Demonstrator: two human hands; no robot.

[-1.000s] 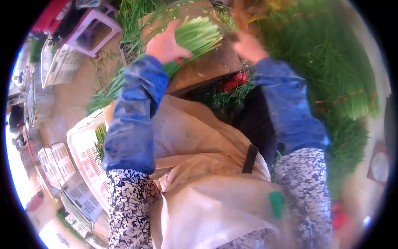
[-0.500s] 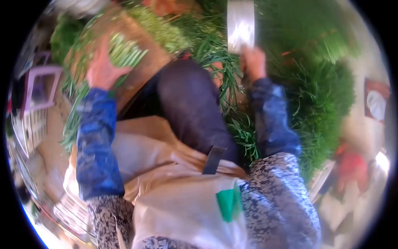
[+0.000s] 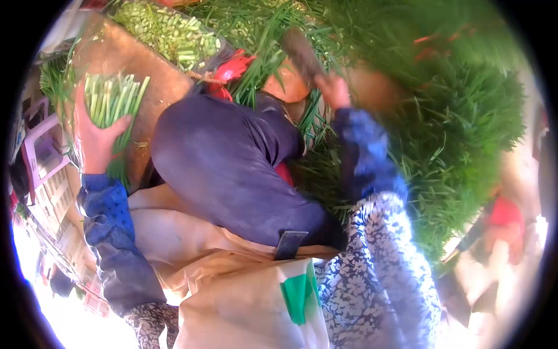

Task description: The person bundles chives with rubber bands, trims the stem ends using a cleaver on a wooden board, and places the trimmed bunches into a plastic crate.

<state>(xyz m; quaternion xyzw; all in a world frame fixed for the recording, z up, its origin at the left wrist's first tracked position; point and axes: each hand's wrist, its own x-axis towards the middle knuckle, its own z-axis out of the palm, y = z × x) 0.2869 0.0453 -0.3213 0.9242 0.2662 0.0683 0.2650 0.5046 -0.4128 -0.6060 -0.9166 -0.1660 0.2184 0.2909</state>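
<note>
On the left, my left hand [image 3: 100, 138] is wrapped around a bunch of green stalks [image 3: 110, 98], with the thumb across its near side. Pale cut ends of the bunch point away from me, and its leaves hang down by my wrist. Under it lies a brown wooden board [image 3: 139, 61]. My right hand [image 3: 335, 92], blurred by motion, is closed on the handle of a cleaver [image 3: 301, 53]. The cleaver's blade looks dark and tilts up to the left, above loose leaves and apart from the bunch.
Chopped stalk pieces [image 3: 168, 32] lie heaped beyond the board, near a red plastic tie [image 3: 232, 70]. A large pile of green leafy stalks [image 3: 459, 128] fills the right. My bent knee [image 3: 203, 157] rises between my arms. A purple plastic stool [image 3: 43, 139] is at far left.
My left hand has gone from spread fingers at the stalks to a grip around the bunch. The cleaver has turned from a bright, upright blade to a dark, tilted one. The view has shifted.
</note>
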